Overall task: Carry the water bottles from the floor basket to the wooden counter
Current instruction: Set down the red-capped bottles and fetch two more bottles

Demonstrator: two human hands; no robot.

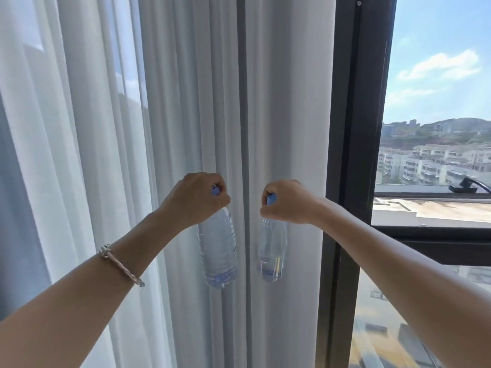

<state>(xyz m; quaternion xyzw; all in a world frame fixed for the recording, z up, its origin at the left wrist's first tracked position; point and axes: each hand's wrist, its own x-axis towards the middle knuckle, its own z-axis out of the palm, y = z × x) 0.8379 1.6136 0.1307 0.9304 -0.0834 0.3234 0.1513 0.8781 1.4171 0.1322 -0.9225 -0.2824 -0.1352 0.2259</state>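
Mid-frame, a bottle (218, 251) is gripped by left hand (196, 199), another (272, 252) by right hand (288, 203); counter unseen, delivery judged pending.

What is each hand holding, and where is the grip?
Left hand holds the left water bottle, right hand the right water bottle; each grip is at the neck by the blue cap.

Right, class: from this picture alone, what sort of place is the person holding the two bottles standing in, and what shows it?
Probably a high-floor room, perhaps a hotel or flat: white curtains hang beside a dark window frame, and apartment blocks lie well below outside.
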